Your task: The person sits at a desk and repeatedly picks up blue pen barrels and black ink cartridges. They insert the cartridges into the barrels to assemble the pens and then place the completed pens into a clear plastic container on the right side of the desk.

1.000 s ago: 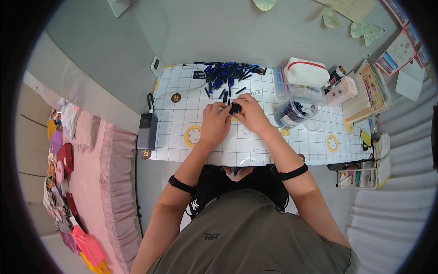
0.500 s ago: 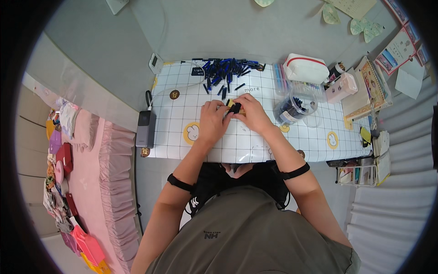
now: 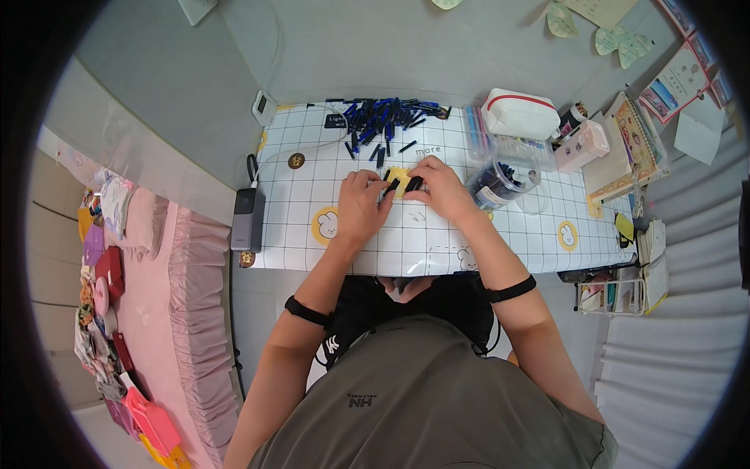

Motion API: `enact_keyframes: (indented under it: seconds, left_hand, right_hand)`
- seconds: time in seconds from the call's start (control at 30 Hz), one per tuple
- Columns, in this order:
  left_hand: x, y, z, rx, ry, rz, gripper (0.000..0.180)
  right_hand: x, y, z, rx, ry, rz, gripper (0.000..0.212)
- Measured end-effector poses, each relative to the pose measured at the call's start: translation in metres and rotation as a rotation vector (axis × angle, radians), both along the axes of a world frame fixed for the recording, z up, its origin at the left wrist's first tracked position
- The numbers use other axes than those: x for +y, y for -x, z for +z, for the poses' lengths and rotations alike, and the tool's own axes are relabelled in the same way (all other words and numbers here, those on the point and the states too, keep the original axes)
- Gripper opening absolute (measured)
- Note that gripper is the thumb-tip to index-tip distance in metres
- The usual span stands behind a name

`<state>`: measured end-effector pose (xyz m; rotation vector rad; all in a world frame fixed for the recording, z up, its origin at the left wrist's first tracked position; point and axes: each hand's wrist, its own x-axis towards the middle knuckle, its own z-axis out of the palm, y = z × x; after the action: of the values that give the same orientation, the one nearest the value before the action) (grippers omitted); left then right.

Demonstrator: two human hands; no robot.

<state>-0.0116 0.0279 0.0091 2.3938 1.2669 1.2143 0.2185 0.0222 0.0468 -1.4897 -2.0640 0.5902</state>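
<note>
Above the yellow print [image 3: 399, 173] on the table, both my hands are closed on short dark sticks that look like ink cartridges. My left hand [image 3: 363, 203] pinches a black ink cartridge [image 3: 392, 186] between thumb and fingers; how many it holds is hard to make out. A small bunch of dark cartridges [image 3: 414, 184] sits in the fingertips of my right hand [image 3: 440, 191]. Just beyond my hands lies a loose heap of black and blue ink cartridges [image 3: 387, 117], with several stray ones at its near edge. An open clear plastic jar [image 3: 494, 187] holding more stands right of my right hand.
A grey power bank [image 3: 248, 220] with a cable stands at the table's left edge. At the back right are a white pouch [image 3: 519, 115], a clear case of coloured pens [image 3: 476, 133], a pink box [image 3: 584, 146] and notebooks [image 3: 631, 156]. A wall rises behind the table.
My hands have moved slightly apart. The dark cartridges that were together between them are now parted, some in each hand, and more of the yellow print shows between.
</note>
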Motion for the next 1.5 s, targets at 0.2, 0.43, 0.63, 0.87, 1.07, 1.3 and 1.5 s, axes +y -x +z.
enact_keyframes:
  seconds: [0.2,0.43,0.63,0.87,1.07,1.3,1.5]
  left_hand:
    - [-0.001,0.000,0.003,-0.006,-0.015,0.001,0.017]
    - [-0.001,0.003,0.011,0.066,0.012,0.006,0.015]
    - [0.002,0.007,0.021,0.157,0.111,0.006,0.014]
    - [-0.002,0.015,0.038,0.287,0.332,-0.008,0.015]
    - [-0.009,0.012,0.044,0.330,0.427,-0.026,0.014]
    - [-0.009,0.008,0.039,0.338,0.300,-0.037,0.014]
    - [-0.010,0.008,0.033,0.321,0.243,-0.047,0.011]
  right_hand:
    - [0.003,-0.009,-0.006,-0.032,-0.029,0.068,0.035]
    - [0.012,-0.005,-0.004,-0.086,-0.055,0.037,0.024]
    - [0.022,0.002,-0.004,-0.218,-0.080,0.098,0.025]
    - [0.030,0.002,0.001,-0.247,-0.092,0.196,0.024]
    - [0.034,0.001,0.004,-0.308,-0.078,0.230,0.007]
    - [0.032,0.004,-0.001,-0.394,-0.166,0.247,0.010]
    - [0.032,0.002,-0.002,-0.226,-0.242,0.158,0.012]
